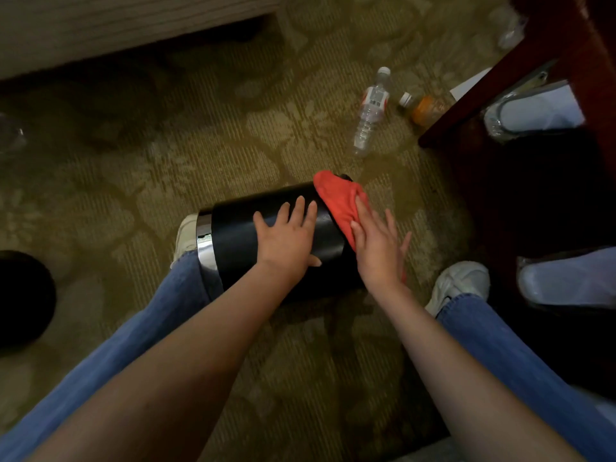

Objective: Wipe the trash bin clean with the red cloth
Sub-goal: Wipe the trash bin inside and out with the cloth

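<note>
A black cylindrical trash bin (240, 235) with a chrome rim at its left end lies on its side on the patterned carpet, between my legs. My left hand (286, 238) rests flat on its upper side, fingers spread. My right hand (376, 248) presses the red cloth (336, 198) against the bin's right end, which is the bottom. The cloth drapes over that end, and part of it is hidden under my palm.
A clear water bottle (370, 111) and a small orange bottle (423, 110) lie on the carpet beyond the bin. Dark red wooden furniture (500, 95) stands at the right, with white slippers (536, 111) beneath. A bed base (116, 25) fills the upper left. A dark round object (23, 295) sits at the left.
</note>
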The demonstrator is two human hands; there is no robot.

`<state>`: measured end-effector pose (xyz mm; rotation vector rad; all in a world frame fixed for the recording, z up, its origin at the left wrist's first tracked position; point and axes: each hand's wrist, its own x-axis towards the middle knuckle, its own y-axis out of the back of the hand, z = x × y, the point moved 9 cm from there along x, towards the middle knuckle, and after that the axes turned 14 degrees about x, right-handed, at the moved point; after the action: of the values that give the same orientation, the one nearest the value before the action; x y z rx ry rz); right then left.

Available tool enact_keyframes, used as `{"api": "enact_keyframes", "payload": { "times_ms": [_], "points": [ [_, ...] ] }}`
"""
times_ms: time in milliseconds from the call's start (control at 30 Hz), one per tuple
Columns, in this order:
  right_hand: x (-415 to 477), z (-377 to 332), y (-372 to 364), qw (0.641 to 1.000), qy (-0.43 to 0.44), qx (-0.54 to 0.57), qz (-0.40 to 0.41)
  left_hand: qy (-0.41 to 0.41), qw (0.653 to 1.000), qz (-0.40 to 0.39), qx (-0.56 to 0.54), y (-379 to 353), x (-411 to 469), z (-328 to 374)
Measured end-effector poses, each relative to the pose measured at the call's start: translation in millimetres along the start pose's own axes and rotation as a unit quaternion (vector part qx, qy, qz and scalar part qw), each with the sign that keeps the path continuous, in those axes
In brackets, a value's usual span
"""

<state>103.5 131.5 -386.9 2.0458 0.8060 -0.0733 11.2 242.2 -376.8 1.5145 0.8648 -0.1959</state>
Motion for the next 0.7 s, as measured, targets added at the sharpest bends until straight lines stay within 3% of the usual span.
{"api": "enact_keyframes", "payload": {
  "times_ms": [100,300,533,700],
  "points": [
    [27.0,-12.2,-0.8,1.000,-0.008,0.015,-0.003,-0.005,1.000,0.001,0.000,-5.0,-4.8,4.7],
    [86.7,-14.9,-9.5,0.990,-0.099,-0.004,-0.102,-0.009,1.000,0.009,0.011,-3.9,-3.1,3.3],
    [14.7,-6.1,-0.1,0.999,-0.002,-0.007,-0.050,-0.014,0.999,0.022,0.030,-6.4,-18.7,18.3],
    [-29.6,11.1,-2.5,0.999,0.005,-0.029,-0.020,-0.017,0.999,0.030,0.042,-4.9,-22.3,18.4]
  ]
}}
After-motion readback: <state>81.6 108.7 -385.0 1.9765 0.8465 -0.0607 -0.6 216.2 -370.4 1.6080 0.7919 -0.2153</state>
